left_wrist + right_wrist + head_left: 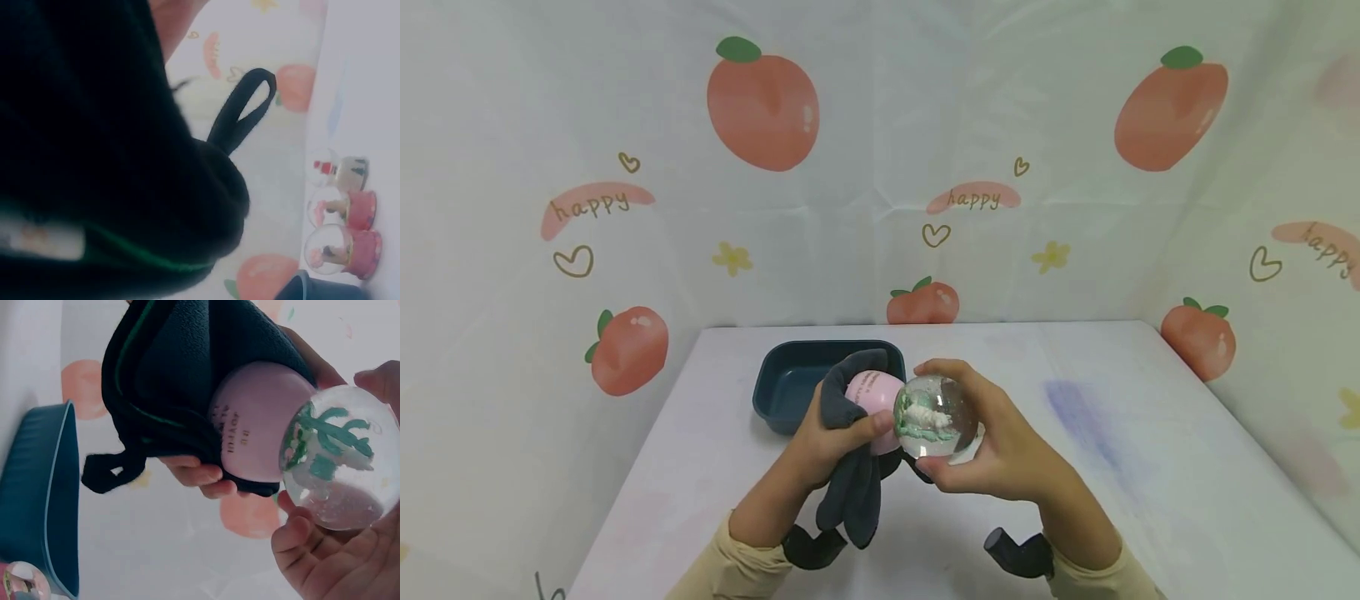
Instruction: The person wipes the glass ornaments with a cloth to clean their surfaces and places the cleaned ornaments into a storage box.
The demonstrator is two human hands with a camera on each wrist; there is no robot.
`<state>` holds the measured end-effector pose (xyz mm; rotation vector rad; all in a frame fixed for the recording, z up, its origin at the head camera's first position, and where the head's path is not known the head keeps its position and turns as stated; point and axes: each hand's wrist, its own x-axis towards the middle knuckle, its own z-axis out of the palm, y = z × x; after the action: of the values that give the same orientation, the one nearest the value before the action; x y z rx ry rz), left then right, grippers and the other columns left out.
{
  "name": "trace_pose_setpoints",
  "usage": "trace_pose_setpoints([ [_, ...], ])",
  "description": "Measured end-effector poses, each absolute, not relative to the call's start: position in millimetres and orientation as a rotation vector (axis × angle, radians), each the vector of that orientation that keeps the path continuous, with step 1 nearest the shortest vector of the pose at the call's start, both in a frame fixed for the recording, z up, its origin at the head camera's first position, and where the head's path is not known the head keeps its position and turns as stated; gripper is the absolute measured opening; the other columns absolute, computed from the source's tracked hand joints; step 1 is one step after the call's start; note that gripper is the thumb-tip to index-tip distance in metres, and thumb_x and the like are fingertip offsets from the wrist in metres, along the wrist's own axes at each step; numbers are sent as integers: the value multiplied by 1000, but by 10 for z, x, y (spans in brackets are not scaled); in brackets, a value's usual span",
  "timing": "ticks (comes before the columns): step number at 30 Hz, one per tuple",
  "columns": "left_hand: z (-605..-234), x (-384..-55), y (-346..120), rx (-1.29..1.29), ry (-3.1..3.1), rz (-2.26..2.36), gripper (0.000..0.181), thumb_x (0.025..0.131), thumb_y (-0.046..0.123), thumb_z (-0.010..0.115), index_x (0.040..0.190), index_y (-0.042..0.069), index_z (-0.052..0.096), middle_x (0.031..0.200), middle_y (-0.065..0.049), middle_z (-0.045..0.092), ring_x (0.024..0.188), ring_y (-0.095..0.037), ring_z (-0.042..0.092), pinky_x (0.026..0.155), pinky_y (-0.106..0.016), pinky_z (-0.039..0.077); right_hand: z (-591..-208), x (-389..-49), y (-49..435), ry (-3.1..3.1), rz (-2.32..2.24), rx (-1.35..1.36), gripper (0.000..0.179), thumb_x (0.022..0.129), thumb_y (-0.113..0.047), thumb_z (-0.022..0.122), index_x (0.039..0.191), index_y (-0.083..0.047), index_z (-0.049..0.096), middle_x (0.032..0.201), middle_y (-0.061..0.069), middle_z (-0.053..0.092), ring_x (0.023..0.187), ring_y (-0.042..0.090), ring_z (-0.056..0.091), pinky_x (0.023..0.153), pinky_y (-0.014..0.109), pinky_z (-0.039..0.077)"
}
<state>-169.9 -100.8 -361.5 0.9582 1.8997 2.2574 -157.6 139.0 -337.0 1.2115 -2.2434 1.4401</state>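
Observation:
A snow globe lies tilted sideways between my two hands, with a pink base point(256, 425) and a clear ball point(934, 417) that holds a white figure and green cactus shapes. My left hand point(823, 446) grips the base through a dark grey cloth point(850, 492), its thumb lying over the pink side. From the other side, my right hand point(992, 442) holds the ball between thumb and fingers. In the left wrist view the bunched cloth point(112, 137) fills most of the picture, with its hanging loop sticking out.
Behind my left hand stands a dark blue plastic bin point(771, 408) on the white table point(1120, 517). The left wrist view shows a row of snow globes beside it: a white-based one point(351, 174), a pink one point(360, 210) and another pink one point(362, 253). A fruit-printed curtain point(865, 125) hangs behind.

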Motion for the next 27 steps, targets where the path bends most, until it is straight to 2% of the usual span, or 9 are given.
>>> trace_pose_setpoints([
  [7, -3601, -1697, -1017, 969, 1933, 2228, 74, 94, 44, 76, 139, -8, 50, 110, -2, 68, 93, -13, 67, 79, -33, 64, -3379, -1597, 1414, -2186, 1354, 1338, 84, 67, -3, 89, 142, -11, 52, 129, 3, 61, 107, 16, 65, 86, 32, 61],
  [14, -3617, -1708, -1036, 871, 1906, 2196, 79, 93, 44, 76, 140, -12, 46, 112, -8, 67, 95, -17, 68, 80, -33, 64, -3371, -1589, 1417, -2158, 1228, 1417, 84, 63, 0, 89, 140, -14, 57, 135, 3, 54, 121, 18, 56, 94, 32, 59],
  [17, -3607, -1706, -1038, 890, 1972, 2184, 78, 93, 46, 76, 139, -11, 49, 112, -11, 67, 97, -18, 68, 79, -34, 63, -3369, -1601, 1416, -2139, 1217, 1441, 82, 64, 0, 89, 138, -13, 58, 135, 4, 54, 123, 19, 54, 94, 32, 59],
  [20, -3578, -1696, -1040, 914, 2042, 2188, 69, 91, 42, 79, 137, -4, 56, 110, -12, 68, 95, -18, 68, 77, -35, 63, -3378, -1636, 1408, -2088, 1240, 1470, 82, 65, -1, 91, 139, -9, 57, 133, 7, 56, 122, 20, 55, 95, 33, 58],
  [24, -3542, -1686, -1050, 942, 2117, 2226, 62, 89, 37, 82, 135, 1, 60, 115, -14, 68, 96, -20, 69, 78, -35, 63, -3391, -1681, 1407, -2036, 1293, 1463, 89, 66, -9, 98, 144, -5, 55, 133, 12, 58, 120, 20, 58, 96, 31, 57],
  [27, -3526, -1684, -1050, 983, 2175, 2276, 63, 90, 37, 82, 134, -2, 60, 120, -15, 68, 101, -22, 68, 80, -35, 63, -3392, -1701, 1415, -2040, 1316, 1416, 97, 65, -15, 102, 148, -5, 53, 134, 12, 59, 120, 19, 59, 96, 29, 57],
])
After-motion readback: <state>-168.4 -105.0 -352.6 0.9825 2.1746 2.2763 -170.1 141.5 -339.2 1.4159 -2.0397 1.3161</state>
